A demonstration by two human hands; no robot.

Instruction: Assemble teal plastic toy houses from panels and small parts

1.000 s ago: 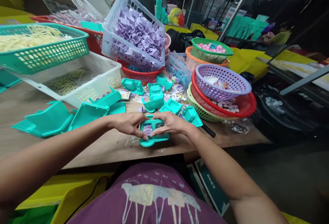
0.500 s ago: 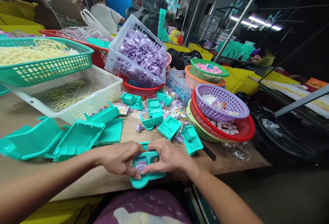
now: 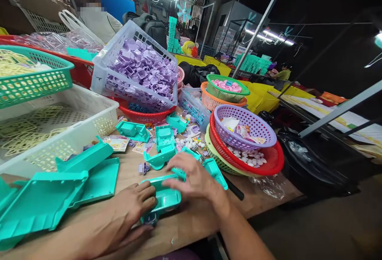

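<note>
My left hand (image 3: 131, 206) grips a small teal plastic toy body (image 3: 162, 198) near the front edge of the wooden table (image 3: 191, 222). My right hand (image 3: 193, 178) rests on the far end of that same piece, fingers curled over it, touching another teal part (image 3: 213, 169) beside it. More teal toy parts (image 3: 162, 144) lie just beyond my hands. Small purple bits (image 3: 143, 168) sit close to the left of them.
A white crate of purple parts (image 3: 137, 69) leans on a red basket. Stacked round baskets (image 3: 244, 140) stand at the right. A white tray (image 3: 56, 129) and green basket (image 3: 32, 77) are left. Large teal panels (image 3: 44, 200) lie front left. A person (image 3: 95, 17) sits far behind.
The view has swung up and to the right. My hands have moved the teal body slightly left, and it is turned so the purple insert no longer shows.
</note>
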